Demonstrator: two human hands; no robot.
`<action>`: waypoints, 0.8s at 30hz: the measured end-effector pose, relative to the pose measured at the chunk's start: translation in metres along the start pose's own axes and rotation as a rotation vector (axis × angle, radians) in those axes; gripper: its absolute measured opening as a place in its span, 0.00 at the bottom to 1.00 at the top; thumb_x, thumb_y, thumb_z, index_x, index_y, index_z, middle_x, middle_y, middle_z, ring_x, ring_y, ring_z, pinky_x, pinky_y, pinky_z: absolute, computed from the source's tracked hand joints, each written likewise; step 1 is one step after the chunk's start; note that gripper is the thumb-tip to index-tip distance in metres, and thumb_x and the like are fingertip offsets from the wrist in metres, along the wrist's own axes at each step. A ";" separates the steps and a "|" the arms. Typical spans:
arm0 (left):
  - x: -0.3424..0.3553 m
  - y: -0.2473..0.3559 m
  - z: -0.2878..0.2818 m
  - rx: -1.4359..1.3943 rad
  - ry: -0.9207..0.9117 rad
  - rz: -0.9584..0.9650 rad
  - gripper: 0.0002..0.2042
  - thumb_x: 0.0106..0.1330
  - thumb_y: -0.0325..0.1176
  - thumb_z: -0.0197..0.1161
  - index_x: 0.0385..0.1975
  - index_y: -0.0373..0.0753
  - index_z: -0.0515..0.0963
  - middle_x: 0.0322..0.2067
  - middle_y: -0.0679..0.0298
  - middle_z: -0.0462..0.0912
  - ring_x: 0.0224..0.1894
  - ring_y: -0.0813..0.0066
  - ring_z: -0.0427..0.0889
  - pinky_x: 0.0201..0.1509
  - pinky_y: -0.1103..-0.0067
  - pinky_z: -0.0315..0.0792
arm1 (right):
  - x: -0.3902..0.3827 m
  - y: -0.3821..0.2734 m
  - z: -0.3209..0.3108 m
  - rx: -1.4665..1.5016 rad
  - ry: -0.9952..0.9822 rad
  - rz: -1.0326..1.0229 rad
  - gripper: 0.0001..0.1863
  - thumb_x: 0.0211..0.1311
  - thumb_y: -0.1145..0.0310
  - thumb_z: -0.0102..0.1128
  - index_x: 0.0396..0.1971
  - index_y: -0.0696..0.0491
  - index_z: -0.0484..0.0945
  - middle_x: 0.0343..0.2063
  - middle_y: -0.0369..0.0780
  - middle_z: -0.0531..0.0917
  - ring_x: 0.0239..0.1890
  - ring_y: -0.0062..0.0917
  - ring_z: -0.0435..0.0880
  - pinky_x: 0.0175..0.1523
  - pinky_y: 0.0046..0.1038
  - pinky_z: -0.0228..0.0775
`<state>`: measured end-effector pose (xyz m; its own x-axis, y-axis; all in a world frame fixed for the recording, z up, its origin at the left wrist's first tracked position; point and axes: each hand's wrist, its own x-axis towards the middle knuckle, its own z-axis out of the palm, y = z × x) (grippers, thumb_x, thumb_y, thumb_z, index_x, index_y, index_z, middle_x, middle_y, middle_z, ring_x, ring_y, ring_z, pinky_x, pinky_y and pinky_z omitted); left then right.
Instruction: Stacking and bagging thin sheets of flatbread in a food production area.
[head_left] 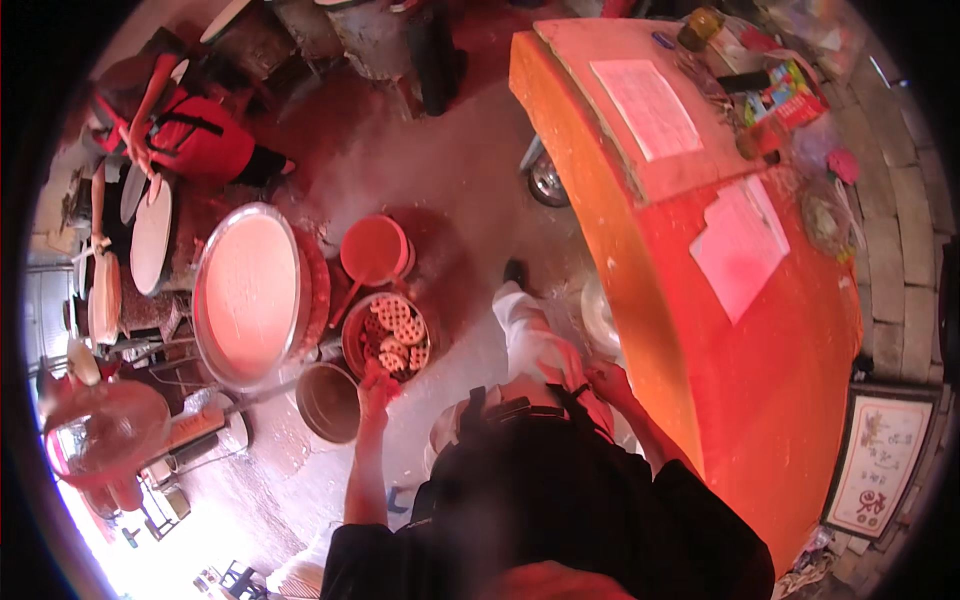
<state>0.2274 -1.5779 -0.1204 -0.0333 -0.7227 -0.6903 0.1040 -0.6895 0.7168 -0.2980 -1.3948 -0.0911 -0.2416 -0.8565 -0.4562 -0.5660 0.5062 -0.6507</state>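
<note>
My left hand (377, 390) is closed at the near rim of a round metal pot (348, 352), down on the left. Inside the pot lie several pale round pieces with rows of holes (405, 328), resembling honeycomb briquettes. Beside my right thigh, my right hand (607, 381) has its fingers curled in next to a black strap (570, 400). What those fingers hold, if anything, is too small to make out. Just beyond the pot stands a red-looking bucket (372, 248) with a long handle slanting down from it.
Left of the pots is a wide metal basin (250, 295) of pale content. An open bucket (328, 403) stands nearer me. A long orange-red table (760, 400) with papers runs along my right. Another person (205, 135) bends at the far left, beside round boards (152, 235).
</note>
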 end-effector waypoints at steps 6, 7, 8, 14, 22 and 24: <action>0.086 0.039 0.103 0.089 0.217 -0.250 0.02 0.63 0.33 0.63 0.33 0.45 0.79 0.21 0.67 0.78 0.22 0.74 0.79 0.26 0.77 0.77 | 0.227 -0.140 -0.123 0.068 0.111 -0.163 0.13 0.63 0.64 0.61 0.44 0.54 0.80 0.26 0.44 0.83 0.28 0.30 0.82 0.36 0.32 0.74; 0.099 0.056 0.123 0.201 0.186 -0.287 0.03 0.63 0.33 0.64 0.31 0.44 0.80 0.21 0.68 0.78 0.22 0.75 0.79 0.25 0.79 0.76 | 0.259 -0.170 -0.147 0.069 0.157 -0.213 0.13 0.63 0.65 0.60 0.44 0.54 0.80 0.26 0.44 0.83 0.27 0.30 0.82 0.36 0.31 0.74; 0.121 0.058 0.116 0.194 0.209 -0.292 0.03 0.63 0.33 0.64 0.31 0.44 0.80 0.21 0.68 0.78 0.22 0.75 0.79 0.25 0.79 0.76 | 0.287 -0.216 -0.173 0.109 0.136 -0.225 0.13 0.63 0.65 0.61 0.44 0.55 0.80 0.26 0.43 0.83 0.27 0.29 0.82 0.36 0.30 0.74; 0.277 0.175 0.192 0.275 0.148 0.040 0.09 0.63 0.37 0.63 0.30 0.38 0.84 0.23 0.66 0.83 0.29 0.79 0.82 0.32 0.80 0.74 | 0.501 -0.331 -0.278 -0.152 0.494 -0.589 0.13 0.59 0.66 0.64 0.42 0.54 0.81 0.34 0.46 0.83 0.37 0.38 0.84 0.43 0.35 0.77; 0.508 0.425 0.329 0.563 0.085 0.485 0.09 0.64 0.33 0.62 0.39 0.37 0.81 0.32 0.58 0.86 0.35 0.69 0.85 0.43 0.74 0.77 | 0.718 -0.421 -0.341 -0.670 0.609 -0.531 0.13 0.53 0.62 0.67 0.39 0.50 0.82 0.34 0.43 0.82 0.40 0.41 0.79 0.47 0.41 0.71; 0.566 0.494 0.374 0.626 0.007 0.479 0.09 0.64 0.34 0.62 0.40 0.38 0.81 0.34 0.57 0.86 0.37 0.69 0.85 0.44 0.74 0.77 | 0.746 -0.413 -0.352 -0.751 0.507 -0.441 0.15 0.51 0.58 0.66 0.38 0.48 0.83 0.32 0.43 0.81 0.40 0.41 0.78 0.45 0.40 0.70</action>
<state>-0.1120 -2.3456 -0.1209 -0.1197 -0.9492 -0.2911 -0.4737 -0.2031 0.8570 -0.5220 -2.2784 0.0506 -0.0989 -0.9823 0.1590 -0.9937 0.0890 -0.0683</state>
